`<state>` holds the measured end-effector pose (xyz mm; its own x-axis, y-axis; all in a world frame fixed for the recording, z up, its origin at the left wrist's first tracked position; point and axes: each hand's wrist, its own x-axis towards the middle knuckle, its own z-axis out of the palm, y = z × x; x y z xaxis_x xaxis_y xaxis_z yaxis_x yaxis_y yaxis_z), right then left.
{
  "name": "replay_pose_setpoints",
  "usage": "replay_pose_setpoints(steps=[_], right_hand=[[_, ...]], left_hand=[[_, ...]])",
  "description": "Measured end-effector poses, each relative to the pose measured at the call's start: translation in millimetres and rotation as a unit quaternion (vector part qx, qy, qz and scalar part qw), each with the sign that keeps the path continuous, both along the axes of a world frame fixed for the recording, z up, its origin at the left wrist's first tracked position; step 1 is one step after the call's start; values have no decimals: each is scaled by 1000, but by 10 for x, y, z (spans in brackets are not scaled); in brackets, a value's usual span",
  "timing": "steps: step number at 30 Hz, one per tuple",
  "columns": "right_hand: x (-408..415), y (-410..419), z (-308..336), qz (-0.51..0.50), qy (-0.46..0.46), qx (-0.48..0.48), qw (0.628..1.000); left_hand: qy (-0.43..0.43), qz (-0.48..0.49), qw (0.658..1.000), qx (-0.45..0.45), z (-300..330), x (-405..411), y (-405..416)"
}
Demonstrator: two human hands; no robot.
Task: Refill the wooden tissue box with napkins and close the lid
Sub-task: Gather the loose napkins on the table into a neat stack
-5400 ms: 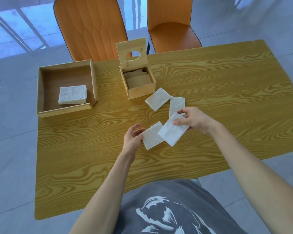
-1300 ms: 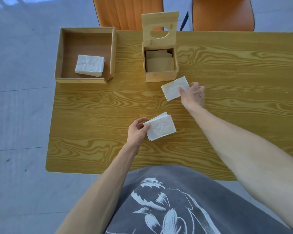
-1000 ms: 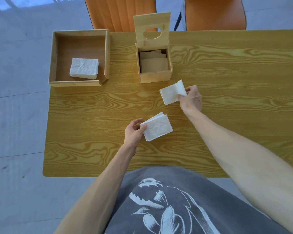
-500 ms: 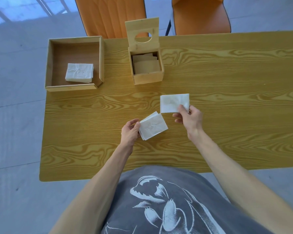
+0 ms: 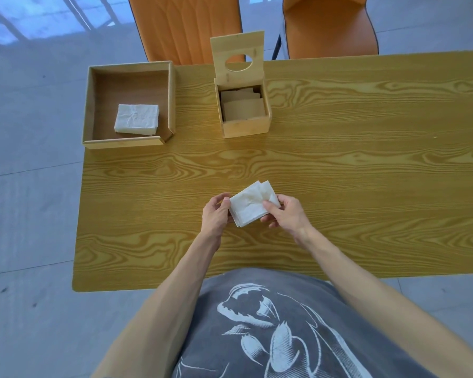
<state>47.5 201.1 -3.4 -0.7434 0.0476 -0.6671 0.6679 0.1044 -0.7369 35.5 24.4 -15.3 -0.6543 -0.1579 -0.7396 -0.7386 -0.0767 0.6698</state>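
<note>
A small stack of white napkins (image 5: 250, 204) is held between both hands just above the table's middle. My left hand (image 5: 215, 215) grips its left edge, and my right hand (image 5: 286, 214) holds the right side with the thumb on top. The wooden tissue box (image 5: 245, 125) stands at the far side, its lid (image 5: 238, 57) with an oval hole raised upright. Inside the box lie some flat sheets in shadow.
A wide wooden tray (image 5: 126, 141) at the far left holds another stack of white napkins (image 5: 137, 119). Two orange chairs (image 5: 186, 25) stand behind the wooden table (image 5: 366, 165). The table's near edge is close to my body.
My right hand carried the last loose napkin from near the box back onto the stack in my left hand. Both hands now hold the stack together.
</note>
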Motion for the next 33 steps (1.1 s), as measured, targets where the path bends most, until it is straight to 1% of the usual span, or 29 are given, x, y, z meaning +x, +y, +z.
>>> replay_pose_setpoints(steps=[4, 7, 9, 11, 13, 14, 15, 17, 20, 22, 25, 27, 30, 33], right_hand=[[-6, 7, -20, 21, 2, 25, 999], [13, -8, -42, 76, 19, 100, 992], [19, -5, -60, 123, 47, 180, 975], [15, 2, -64, 164, 71, 263, 948], [-13, 14, -44, 170, 110, 322, 925], [-30, 30, -27, 161, 138, 335, 918], [-52, 52, -13, 154, 166, 336, 914], [-115, 104, 35, 166, 206, 310, 913], [-214, 162, 108, 225, 220, 263, 912], [-246, 171, 129, 260, 239, 275, 894], [-212, 163, 117, 261, 270, 288, 881], [-162, 165, 80, 270, 274, 295, 875], [-77, 186, 19, 277, 273, 311, 867], [-13, 212, 14, 256, 296, 321, 863]], left_hand=[[-14, 6, 1000, 11, -1, -14, -14], [2, -24, 999, 29, 45, 13, -35], [25, -63, 997, 23, 63, 40, -48], [47, -93, 994, 9, 81, 41, -56], [68, -123, 990, -3, 122, 9, -57], [78, -139, 987, -8, 149, -15, -60], [89, -154, 984, -14, 175, -39, -63], [111, -189, 975, -31, 214, -82, -68], [139, -217, 965, -50, 250, -121, -68], [150, -224, 961, -61, 268, -133, -74], [178, -248, 948, -89, 293, -124, -113], [208, -290, 925, -132, 274, -97, -153], [233, -361, 877, -217, 201, -46, -192], [253, -357, 863, -252, 176, -15, -178]])
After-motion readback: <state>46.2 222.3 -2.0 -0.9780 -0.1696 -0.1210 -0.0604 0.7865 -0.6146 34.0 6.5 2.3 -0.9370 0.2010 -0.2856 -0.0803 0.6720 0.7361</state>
